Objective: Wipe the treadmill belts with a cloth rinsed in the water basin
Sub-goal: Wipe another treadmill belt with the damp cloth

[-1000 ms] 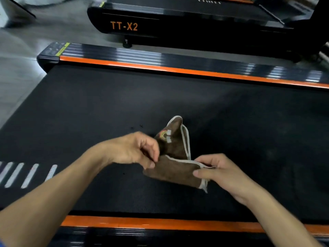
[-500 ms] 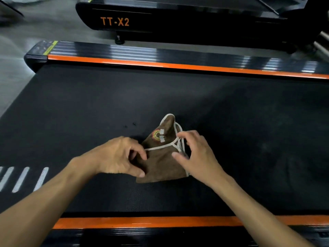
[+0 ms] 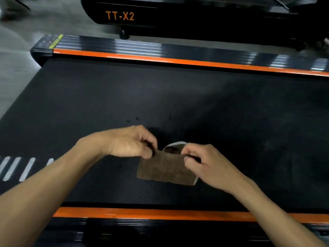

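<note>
A small brown cloth with white piping lies folded into a rectangle on the black treadmill belt. My left hand pinches its upper left corner. My right hand pinches its upper right corner and covers part of the right edge. A white-edged fold pokes up between the two hands. No water basin is in view.
Orange side rails run along the far edge and the near edge of the belt. White stripes mark the belt at the left. A second treadmill marked TT-X2 stands beyond, with grey floor at the left.
The cloth went from a raised, open triangular shape to a flat folded rectangle. Both hands shifted onto its upper corners, and the printed logo is now hidden inside the fold.
</note>
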A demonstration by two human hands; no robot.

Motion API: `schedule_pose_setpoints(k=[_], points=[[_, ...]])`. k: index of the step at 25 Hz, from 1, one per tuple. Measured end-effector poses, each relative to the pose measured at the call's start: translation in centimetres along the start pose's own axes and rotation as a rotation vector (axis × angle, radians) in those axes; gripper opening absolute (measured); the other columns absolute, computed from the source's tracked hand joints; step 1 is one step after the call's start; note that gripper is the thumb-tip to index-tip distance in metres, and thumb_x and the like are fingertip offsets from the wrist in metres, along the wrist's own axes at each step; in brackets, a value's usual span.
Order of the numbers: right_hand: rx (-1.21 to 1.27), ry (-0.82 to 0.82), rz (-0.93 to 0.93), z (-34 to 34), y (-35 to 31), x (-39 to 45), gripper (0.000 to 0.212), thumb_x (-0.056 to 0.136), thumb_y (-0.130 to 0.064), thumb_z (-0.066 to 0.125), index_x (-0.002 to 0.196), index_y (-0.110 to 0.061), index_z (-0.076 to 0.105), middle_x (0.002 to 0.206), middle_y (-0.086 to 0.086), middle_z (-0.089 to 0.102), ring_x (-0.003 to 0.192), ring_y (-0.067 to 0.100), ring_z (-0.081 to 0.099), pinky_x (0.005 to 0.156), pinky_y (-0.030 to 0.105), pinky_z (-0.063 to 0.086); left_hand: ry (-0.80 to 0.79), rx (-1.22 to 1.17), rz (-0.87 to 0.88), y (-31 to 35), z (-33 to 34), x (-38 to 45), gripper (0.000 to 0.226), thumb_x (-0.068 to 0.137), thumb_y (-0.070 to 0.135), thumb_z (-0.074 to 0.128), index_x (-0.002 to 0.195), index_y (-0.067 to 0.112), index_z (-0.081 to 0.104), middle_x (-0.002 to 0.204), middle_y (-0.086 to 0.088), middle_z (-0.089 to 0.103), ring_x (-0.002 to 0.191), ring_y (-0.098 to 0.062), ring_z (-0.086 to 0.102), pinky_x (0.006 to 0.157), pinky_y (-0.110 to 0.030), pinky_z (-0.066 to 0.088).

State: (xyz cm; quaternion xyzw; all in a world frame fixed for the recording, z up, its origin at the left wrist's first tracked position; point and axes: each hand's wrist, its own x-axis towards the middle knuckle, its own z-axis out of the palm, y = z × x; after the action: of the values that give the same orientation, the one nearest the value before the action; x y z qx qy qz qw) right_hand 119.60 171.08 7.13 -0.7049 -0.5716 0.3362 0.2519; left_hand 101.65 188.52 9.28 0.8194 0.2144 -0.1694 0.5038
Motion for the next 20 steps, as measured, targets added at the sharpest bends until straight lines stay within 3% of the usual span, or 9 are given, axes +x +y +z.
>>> schedule_pose_setpoints(k=[2, 5, 7, 9, 11, 13, 16, 18, 20], points=[[-0.01, 0.111, 0.117, -0.1, 0.7, 1.9, 0.01, 0.093, -0.032, 0.054, 0.097, -0.031, 0.063, 0.092, -0.007, 0.069, 0.084, 0.01, 0.065, 0.075, 0.044, 0.054, 0.247, -0.074, -0.003, -1.2, -0.3, 0.9, 0.018, 0.085, 0.014, 0.064, 0.096, 0.027, 0.07, 0.087, 0.003, 0.071, 0.078, -0.013, 0.063, 0.073, -0.028, 0.048], [-0.432, 0.245, 0.031, 0.7, 1.7, 3.4, 0.048, 0.093, -0.05, 0.053, 0.136, -0.029, 0.047, 0.139, -0.008, 0.049, 0.129, 0.016, 0.043, 0.104, 0.041, 0.04, 0.515, 0.078, -0.059, -3.2, -0.5, 1.6, 0.028, 0.084, 0.026, 0.072, 0.109, 0.033, 0.061, 0.101, 0.007, 0.062, 0.086, -0.012, 0.06, 0.074, -0.027, 0.049], [-0.608, 0.142, -0.198, 2.0, 1.7, 3.0, 0.059, 0.087, -0.06, 0.053, 0.135, -0.026, 0.049, 0.139, -0.006, 0.045, 0.129, 0.018, 0.039, 0.105, 0.043, 0.038, 0.443, 0.25, -0.011, -3.9, -0.4, 1.5, 0.032, 0.08, 0.033, 0.077, 0.108, 0.033, 0.063, 0.102, 0.011, 0.056, 0.084, -0.002, 0.054, 0.071, -0.021, 0.044], [-0.753, -0.007, -0.256, 3.9, 1.9, 2.3, 0.066, 0.082, -0.064, 0.05, 0.134, -0.023, 0.051, 0.136, -0.003, 0.048, 0.125, 0.02, 0.044, 0.105, 0.044, 0.04, 0.317, 0.32, 0.021, -4.5, 0.1, 1.5, 0.036, 0.076, 0.035, 0.08, 0.108, 0.034, 0.064, 0.105, 0.015, 0.054, 0.089, 0.001, 0.052, 0.074, -0.02, 0.043], [-0.806, 0.027, -0.265, 5.3, 2.2, 2.1, 0.052, 0.084, -0.048, 0.049, 0.126, -0.018, 0.059, 0.126, 0.0, 0.059, 0.112, 0.022, 0.057, 0.096, 0.043, 0.049, 0.267, 0.303, 0.014, -5.0, 0.6, 1.8, 0.039, 0.074, 0.035, 0.081, 0.109, 0.038, 0.063, 0.11, 0.015, 0.055, 0.097, -0.001, 0.052, 0.083, -0.027, 0.047], [-0.582, 0.188, -0.23, 4.9, 1.5, 3.0, 0.033, 0.086, -0.028, 0.047, 0.11, -0.018, 0.067, 0.107, 0.0, 0.069, 0.095, 0.021, 0.064, 0.084, 0.039, 0.052, 0.29, 0.128, 0.023, -4.8, 0.5, 1.4, 0.04, 0.072, 0.042, 0.082, 0.108, 0.041, 0.063, 0.112, 0.017, 0.059, 0.102, -0.002, 0.056, 0.087, -0.031, 0.048], [0.024, 0.226, 0.103, 2.2, -0.5, 4.2, 0.02, 0.088, -0.015, 0.052, 0.097, -0.02, 0.07, 0.086, -0.001, 0.072, 0.083, 0.011, 0.066, 0.076, 0.035, 0.052, 0.246, -0.124, 0.083, -3.2, -0.1, 0.5, 0.054, 0.066, 0.058, 0.08, 0.114, 0.04, 0.063, 0.115, 0.015, 0.064, 0.108, -0.006, 0.06, 0.095, -0.033, 0.047], [0.401, 0.121, 0.284, 0.2, -1.4, 4.6, 0.021, 0.089, -0.01, 0.053, 0.093, -0.014, 0.073, 0.086, 0.009, 0.074, 0.081, 0.016, 0.069, 0.076, 0.038, 0.055, 0.207, -0.26, 0.137, -2.1, -0.1, 0.4, 0.05, 0.074, 0.042, 0.081, 0.119, 0.031, 0.063, 0.114, 0.007, 0.07, 0.108, -0.011, 0.064, 0.097, -0.033, 0.048], [0.664, -0.024, 0.374, -1.3, -1.6, 4.6, 0.024, 0.092, -0.006, 0.051, 0.104, -0.006, 0.073, 0.099, 0.018, 0.073, 0.091, 0.026, 0.07, 0.083, 0.039, 0.056, 0.238, -0.324, 0.138, -1.4, 0.1, 0.9, 0.035, 0.085, 0.011, 0.074, 0.117, 0.017, 0.063, 0.108, -0.004, 0.073, 0.103, -0.021, 0.068, 0.095, -0.04, 0.053]])
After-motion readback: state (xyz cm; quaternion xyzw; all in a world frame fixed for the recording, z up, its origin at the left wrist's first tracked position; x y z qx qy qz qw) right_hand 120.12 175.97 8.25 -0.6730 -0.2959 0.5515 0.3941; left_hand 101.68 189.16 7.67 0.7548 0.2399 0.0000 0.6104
